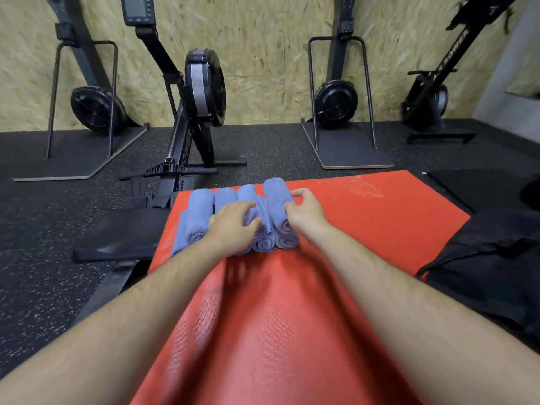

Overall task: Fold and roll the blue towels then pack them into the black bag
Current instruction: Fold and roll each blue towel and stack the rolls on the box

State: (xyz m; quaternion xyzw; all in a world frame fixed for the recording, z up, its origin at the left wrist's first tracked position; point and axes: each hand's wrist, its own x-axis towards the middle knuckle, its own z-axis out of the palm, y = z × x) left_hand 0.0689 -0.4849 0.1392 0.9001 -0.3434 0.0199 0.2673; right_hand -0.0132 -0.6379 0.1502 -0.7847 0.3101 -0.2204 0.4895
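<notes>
Looking down at a pile of blue towels [201, 211], all rolled into tight little logs and stacked two layers deep, spiral ends facing the camera. Parked at the far left end of a red mat [277, 317], right up by its left edge. Can see the left hand [233, 222] planted on top of the middle rolls, fingers curled down over them and thumb tucked against the front, so grip clamped on the towels. Same deal with the right hand [304, 213]: fingers hooked round the side of the top roll at the right end of the pile, thumb sticking up clear of it, grip closed on that roll. Bare forearms [146, 302] reaching in from the bottom corners across the mat. Can't count the rolls exactly with the hands in the way, roughly seven or so showing. Over to the right, spotting the black bag [491, 258] lying slumped and flat on the floor [43, 287], its left corner touching the mat's right edge, well apart from the towels. Can't tell whether anything sits inside it. Left of the mat, a flat black pad [122, 235] just beside the pile, on that same speckled rubber floor. Further back, a row of black fitness machines [204, 86] lined up against a chipboard wall [263, 54].
</notes>
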